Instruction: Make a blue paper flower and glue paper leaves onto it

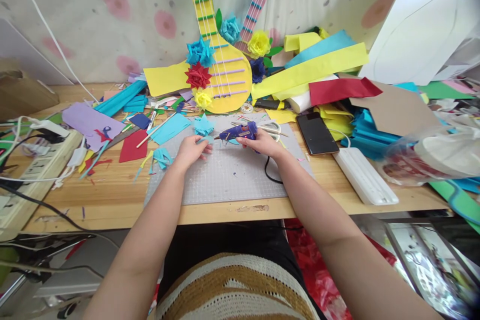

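In my right hand [263,143] is a blue hot glue gun [237,132], its nozzle pointing left. A small light-blue paper piece [205,139] is pinched in the fingers of my left hand [192,151], close to the nozzle. Just behind that hand sits a light-blue paper flower [203,126]. Scissors [275,130] with pale handles lie partly hidden behind the glue gun. Both hands are over a grey cutting mat [225,180].
A yellow paper guitar [233,77] with paper flowers leans at the back. Right of the mat are a phone [317,133] and a white power bank [365,176]. A power strip [30,180] stands at left. Coloured paper scraps, including a red piece [132,146], surround the mat.
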{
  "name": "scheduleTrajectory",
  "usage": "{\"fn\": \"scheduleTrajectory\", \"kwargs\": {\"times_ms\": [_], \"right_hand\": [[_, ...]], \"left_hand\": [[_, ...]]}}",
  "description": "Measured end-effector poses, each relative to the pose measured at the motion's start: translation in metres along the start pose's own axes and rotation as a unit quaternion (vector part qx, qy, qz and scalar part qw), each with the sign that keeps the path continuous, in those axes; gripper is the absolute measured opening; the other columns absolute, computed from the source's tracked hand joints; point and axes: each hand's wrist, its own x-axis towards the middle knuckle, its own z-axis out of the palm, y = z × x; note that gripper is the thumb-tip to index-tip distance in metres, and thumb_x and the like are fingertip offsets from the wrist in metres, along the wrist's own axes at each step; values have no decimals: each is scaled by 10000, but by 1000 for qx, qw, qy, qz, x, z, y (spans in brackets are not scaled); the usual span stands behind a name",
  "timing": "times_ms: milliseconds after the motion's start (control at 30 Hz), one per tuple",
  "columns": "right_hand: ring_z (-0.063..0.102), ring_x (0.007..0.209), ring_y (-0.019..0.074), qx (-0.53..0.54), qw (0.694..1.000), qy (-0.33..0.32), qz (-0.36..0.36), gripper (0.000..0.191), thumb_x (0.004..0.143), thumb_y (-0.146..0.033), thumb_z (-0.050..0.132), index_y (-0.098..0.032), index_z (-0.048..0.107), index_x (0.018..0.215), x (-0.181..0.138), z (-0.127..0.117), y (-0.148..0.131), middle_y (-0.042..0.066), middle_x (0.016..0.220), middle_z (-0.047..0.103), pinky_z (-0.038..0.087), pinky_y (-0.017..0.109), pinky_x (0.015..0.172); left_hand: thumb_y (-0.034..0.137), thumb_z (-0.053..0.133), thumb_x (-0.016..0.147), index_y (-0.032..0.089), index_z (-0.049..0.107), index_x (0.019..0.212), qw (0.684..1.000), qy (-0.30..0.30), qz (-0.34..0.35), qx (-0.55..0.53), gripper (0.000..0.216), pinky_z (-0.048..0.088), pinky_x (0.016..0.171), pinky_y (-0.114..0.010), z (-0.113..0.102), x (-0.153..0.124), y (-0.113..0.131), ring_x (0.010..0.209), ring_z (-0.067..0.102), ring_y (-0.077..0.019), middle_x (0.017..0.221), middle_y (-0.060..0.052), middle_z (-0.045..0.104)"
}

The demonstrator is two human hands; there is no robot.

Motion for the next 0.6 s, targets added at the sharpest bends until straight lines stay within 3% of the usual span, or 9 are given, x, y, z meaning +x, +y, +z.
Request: {"fn": "scheduleTrajectory", "kwargs": {"times_ms": [267,600], "right_hand": [[485,517,109,-88,996,-8,-4,344,685,-535,585,-197,590,616,3,7,2,-21,533,552,388,246,547],[532,602,144,-127,992,-3,-24,368,686,-574,561,-214,634,707,5,15,6,-14,547,558,397,256,592]], "left_hand": [[302,599,713,127,553,696,1000,-15,5,14,182,434,395,-173,-7,7,-8,529,604,-108,708,-78,677],[322,626,694,131,554,657,999,-29,-9,19,207,437,410,-193,-5,1,-2,482,574,-96,682,-75,676]]}}
